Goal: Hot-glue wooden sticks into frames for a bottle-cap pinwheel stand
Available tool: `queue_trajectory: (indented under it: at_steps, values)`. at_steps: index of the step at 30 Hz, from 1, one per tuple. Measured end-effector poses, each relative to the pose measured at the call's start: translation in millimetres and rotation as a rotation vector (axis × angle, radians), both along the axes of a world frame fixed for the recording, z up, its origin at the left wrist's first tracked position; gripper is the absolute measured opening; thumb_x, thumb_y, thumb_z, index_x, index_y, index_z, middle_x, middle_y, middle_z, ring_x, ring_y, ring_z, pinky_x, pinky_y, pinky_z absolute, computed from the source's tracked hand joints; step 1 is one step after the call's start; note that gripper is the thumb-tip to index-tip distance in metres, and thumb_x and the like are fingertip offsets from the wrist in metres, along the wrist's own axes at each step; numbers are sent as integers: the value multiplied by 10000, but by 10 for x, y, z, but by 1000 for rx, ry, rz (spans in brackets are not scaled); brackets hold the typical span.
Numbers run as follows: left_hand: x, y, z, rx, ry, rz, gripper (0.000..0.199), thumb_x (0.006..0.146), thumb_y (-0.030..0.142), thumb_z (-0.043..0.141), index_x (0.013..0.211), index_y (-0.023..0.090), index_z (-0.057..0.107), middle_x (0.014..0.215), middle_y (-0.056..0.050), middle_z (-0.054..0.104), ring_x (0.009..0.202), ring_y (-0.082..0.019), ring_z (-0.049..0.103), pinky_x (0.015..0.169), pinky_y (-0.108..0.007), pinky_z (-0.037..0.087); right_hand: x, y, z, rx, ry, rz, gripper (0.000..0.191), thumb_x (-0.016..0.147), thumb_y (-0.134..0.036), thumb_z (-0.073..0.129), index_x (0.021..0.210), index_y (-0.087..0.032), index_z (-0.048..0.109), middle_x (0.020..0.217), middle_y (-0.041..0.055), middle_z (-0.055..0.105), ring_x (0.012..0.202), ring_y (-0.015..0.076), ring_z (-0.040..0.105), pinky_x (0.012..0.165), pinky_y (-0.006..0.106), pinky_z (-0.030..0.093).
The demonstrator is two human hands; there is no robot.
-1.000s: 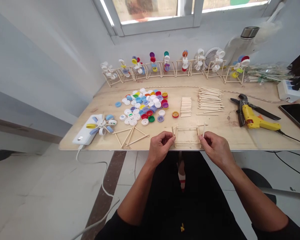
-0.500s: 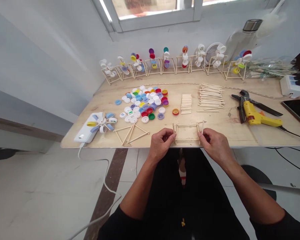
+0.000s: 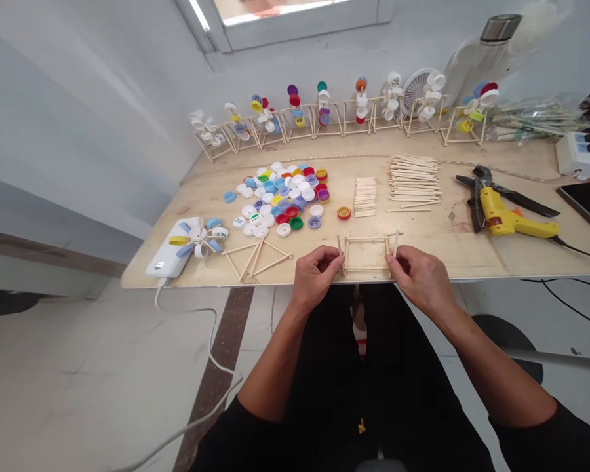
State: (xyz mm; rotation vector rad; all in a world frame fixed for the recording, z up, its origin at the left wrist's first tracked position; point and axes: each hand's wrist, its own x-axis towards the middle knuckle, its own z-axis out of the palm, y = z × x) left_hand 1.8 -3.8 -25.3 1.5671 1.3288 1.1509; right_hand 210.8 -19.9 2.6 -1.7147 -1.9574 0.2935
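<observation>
A small frame of pale wooden sticks [image 3: 367, 269] stands at the table's front edge between my hands. My left hand [image 3: 318, 272] pinches its left end with thumb and fingers. At the other end, my right hand [image 3: 417, 270] is closed on the frame's right side in the same way. Left of my left hand lie flat stick triangles [image 3: 270, 267]. Beyond the frame are an orange-and-yellow bottle cap [image 3: 343, 213], a stack of short sticks [image 3: 364, 196] and a pile of longer sticks [image 3: 415, 180].
Many coloured bottle caps [image 3: 280, 203] lie left of centre. A cap wheel [image 3: 200, 237] rests on a white power strip [image 3: 170, 259]. A yellow glue gun [image 3: 514, 219] and black-handled cutters [image 3: 476, 210] lie right. Finished cap wheels on stick stands [image 3: 324, 124] line the back.
The camera view has tilted slightly, so the table's things sit a little higher in the picture. Both hands keep their hold on the stick frame.
</observation>
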Motion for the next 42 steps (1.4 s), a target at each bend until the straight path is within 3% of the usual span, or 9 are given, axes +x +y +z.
queue_trajectory:
  at_steps: [8, 17, 24, 29, 37, 42]
  values:
    - [-8, -17, -19, 13, 15, 15, 212, 785, 362, 621, 794, 152, 645, 642, 4, 609, 554, -95, 519, 532, -209, 410, 39, -13, 3, -10, 2, 27, 327, 876, -393, 442, 614, -199, 458, 555, -10, 517, 494, 109, 418, 513, 239, 288]
    - [-33, -20, -57, 18, 10, -6, 181, 775, 341, 639, 794, 161, 640, 703, 7, 633, 584, -87, 534, 556, -198, 423, 167, -96, -9, -44, 179, 64, 181, 852, -339, 495, 846, -190, 598, 748, 23, 649, 607, 135, 575, 599, 261, 440]
    - [-39, -24, -29, 7, 9, -11, 217, 764, 353, 644, 851, 154, 648, 697, -7, 621, 567, -91, 513, 530, -201, 416, 238, -114, -100, 31, 163, 197, 170, 837, -316, 531, 947, -196, 578, 952, 79, 656, 801, 184, 613, 722, 328, 507]
    - [-54, -24, -30, 16, 14, -26, 232, 763, 346, 641, 893, 154, 655, 679, -5, 610, 572, -96, 521, 545, -207, 430, 265, -127, -115, 80, 94, 239, 156, 839, -296, 541, 954, -198, 581, 973, 91, 645, 912, 220, 596, 779, 365, 498]
    - [-103, -45, 0, 56, 28, -61, 243, 769, 305, 640, 965, 163, 653, 789, -34, 662, 661, -124, 589, 628, -241, 484, 295, -134, -148, 89, 76, 252, 161, 851, -302, 541, 972, -205, 581, 991, 89, 640, 924, 225, 595, 798, 380, 496]
    - [-170, -99, 74, 179, 215, -61, 108, 777, 248, 632, 867, 191, 655, 868, -58, 667, 838, -180, 618, 772, -316, 496, 283, -143, -128, 105, 96, 253, 163, 851, -306, 538, 975, -208, 578, 988, 94, 642, 926, 231, 600, 794, 380, 499]
